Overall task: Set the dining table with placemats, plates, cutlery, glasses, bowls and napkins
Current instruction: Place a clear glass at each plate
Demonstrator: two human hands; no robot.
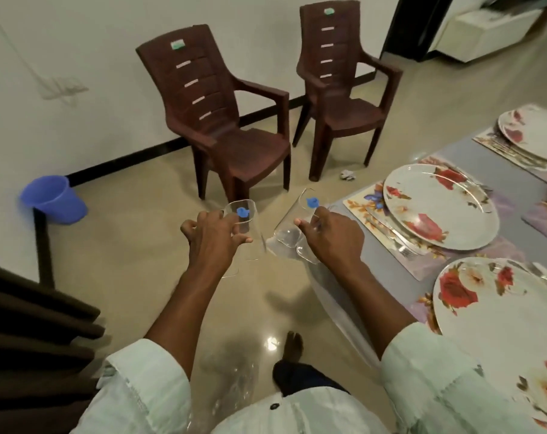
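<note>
My left hand (214, 238) grips a clear glass (248, 228) with a blue sticker, held over the floor. My right hand (333, 234) grips a second clear glass (292, 223), also blue-stickered and tilted, just left of the table's corner. On the table to the right lie floral placemats (364, 211), each bearing a white plate with red roses: one in the middle (441, 205), one nearer me (500, 311), one farther back (538, 133). Cutlery (391, 231) rests on the placemat left of the middle plate.
Two brown plastic chairs (231, 120) (341, 79) stand against the far wall. A blue plastic mug (54, 198) sits on a dark stand at left. Dark furniture (31, 339) fills the lower left. A crumpled scrap (347, 174) lies on the tiled floor.
</note>
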